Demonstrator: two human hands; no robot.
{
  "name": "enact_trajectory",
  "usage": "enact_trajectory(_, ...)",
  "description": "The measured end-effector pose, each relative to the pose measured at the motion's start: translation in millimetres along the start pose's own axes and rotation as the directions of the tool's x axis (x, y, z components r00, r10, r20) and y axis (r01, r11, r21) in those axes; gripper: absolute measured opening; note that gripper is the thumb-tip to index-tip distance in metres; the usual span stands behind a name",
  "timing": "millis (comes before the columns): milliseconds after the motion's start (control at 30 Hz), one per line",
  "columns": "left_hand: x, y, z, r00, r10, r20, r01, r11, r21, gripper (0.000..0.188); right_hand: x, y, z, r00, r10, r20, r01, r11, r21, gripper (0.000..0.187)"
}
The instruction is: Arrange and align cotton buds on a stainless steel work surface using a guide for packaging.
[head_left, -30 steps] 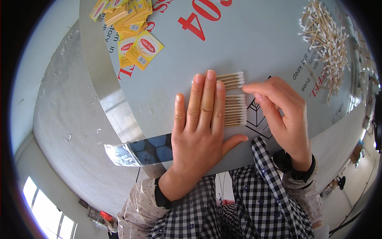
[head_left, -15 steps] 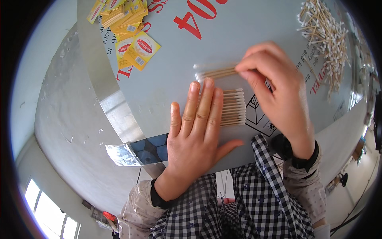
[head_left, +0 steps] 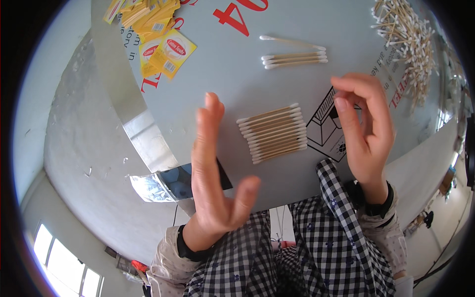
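Could disorder swab row (head_left: pixel 273 132) by brushing with left hand (head_left: pixel 207 173), wide at its left, or right hand (head_left: pixel 373 143), half-curled, empty, opposite.

Swabs (head_left: pixel 274 133) look like matt wood with soft, fuzzy cotton ends. Packets (head_left: pixel 173 53) are smooth with a bit of shine, paper or thin plastic, can't tell which. Tabletop (head_left: pixel 208 64) is smooth, low sheen; its metal edge (head_left: pixel 143 131) is way shinier. Silver strip (head_left: pixel 148 188) is glossy, foil-like. Apron (head_left: pixel 316 242) is plain matt cloth.
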State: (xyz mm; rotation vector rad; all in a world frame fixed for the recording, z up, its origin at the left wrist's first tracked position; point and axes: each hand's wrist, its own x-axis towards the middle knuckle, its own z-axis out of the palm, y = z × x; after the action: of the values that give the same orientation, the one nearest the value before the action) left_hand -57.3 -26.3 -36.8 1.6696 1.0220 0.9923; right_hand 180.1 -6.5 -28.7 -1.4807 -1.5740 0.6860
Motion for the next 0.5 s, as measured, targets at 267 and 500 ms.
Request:
enact_trajectory(267, -2, -5, -6, 1.0, 0.022, -0.004, -0.021, 0.991, 0.132, 0.068, -6, -10, 8, 0.989, -0.061, 0.138, 0.068, 0.997, -0.045, 0.027)
enact_trajectory(500, -9, 10, 4, 0.919, -0.062, 0.389, -0.223, 0.732, 0.644, 0.068, -9, -13, 6, 0.981, -0.03, 0.191, 0.04, 0.998, -0.051, 0.029)
